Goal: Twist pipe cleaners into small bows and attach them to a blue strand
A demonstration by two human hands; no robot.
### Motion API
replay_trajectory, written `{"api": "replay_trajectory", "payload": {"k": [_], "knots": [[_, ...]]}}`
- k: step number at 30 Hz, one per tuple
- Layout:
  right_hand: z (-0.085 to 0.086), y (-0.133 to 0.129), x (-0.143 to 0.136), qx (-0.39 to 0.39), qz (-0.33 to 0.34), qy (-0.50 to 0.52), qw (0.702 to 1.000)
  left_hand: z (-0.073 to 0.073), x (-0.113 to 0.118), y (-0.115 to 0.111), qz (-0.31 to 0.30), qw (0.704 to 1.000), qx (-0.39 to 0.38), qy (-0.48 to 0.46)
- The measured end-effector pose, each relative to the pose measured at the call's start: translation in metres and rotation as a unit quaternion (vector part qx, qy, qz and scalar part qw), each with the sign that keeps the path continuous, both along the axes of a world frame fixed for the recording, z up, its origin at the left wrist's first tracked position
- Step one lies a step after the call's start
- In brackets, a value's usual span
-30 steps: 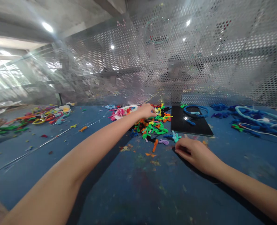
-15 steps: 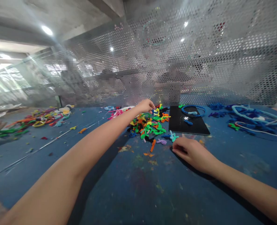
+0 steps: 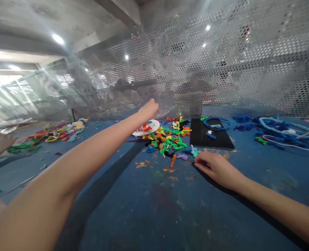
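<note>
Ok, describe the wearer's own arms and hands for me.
Both the left hand and the right hand are ungloved, with no ring, watch or bracelet visible. The slender forearms are bare to the picture's edge, showing no sleeves, cables or clear markings. Nails are too small to judge.

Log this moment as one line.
left hand: raised near white plate, grip unclear | right hand: beside turquoise piece | multicoloured pile: between plate and black board

We note a loose heap of fuzzy, twisted green, orange and yellow pieces point(image 3: 173, 142), far centre; a light-turquoise fuzzy piece point(image 3: 195, 151), near right edge; round white plate point(image 3: 156, 124), left, partly hidden.
</note>
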State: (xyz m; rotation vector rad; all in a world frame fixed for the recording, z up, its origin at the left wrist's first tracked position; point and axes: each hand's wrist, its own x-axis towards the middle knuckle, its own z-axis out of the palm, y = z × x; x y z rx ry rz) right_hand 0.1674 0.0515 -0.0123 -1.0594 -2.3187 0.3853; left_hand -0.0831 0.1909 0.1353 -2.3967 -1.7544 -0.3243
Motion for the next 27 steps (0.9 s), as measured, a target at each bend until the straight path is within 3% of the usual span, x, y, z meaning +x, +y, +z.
{"api": "replay_trajectory", "payload": {"k": [3,5,8,11,14,17,21,23,27], "knots": [[-0.002,0.0,0.002,0.009,-0.033,0.047,0.998,0.012,-0.011,-0.02,-0.014,0.997,0.08,0.004],[-0.003,0.0,0.003,0.017,-0.067,0.087,0.994,0.004,-0.012,-0.044,-0.045,0.993,0.109,0.004],[-0.003,-0.001,0.005,0.021,-0.117,0.154,0.981,-0.033,0.002,-0.098,-0.135,0.987,0.089,-0.006],[-0.001,-0.009,0.005,0.016,-0.145,0.217,0.965,-0.078,0.024,-0.157,-0.241,0.968,-0.067,-0.016],[0.001,-0.025,0.002,-0.025,-0.162,0.293,0.942,-0.107,0.042,-0.194,-0.275,0.946,-0.16,-0.054],[0.001,-0.042,-0.005,-0.142,-0.147,0.379,0.903,-0.118,0.049,-0.202,-0.282,0.928,-0.168,-0.179],[0.001,-0.058,-0.016,-0.253,-0.116,0.436,0.856,-0.127,0.048,-0.193,-0.196,0.86,-0.249,-0.401],[0.002,-0.061,-0.02,-0.27,-0.097,0.44,0.851,-0.13,0.047,-0.192,-0.179,0.858,-0.256,-0.407],[0.0,-0.06,-0.021,-0.278,-0.084,0.44,0.85,-0.132,0.047,-0.197,-0.239,0.901,-0.203,-0.302]]}}
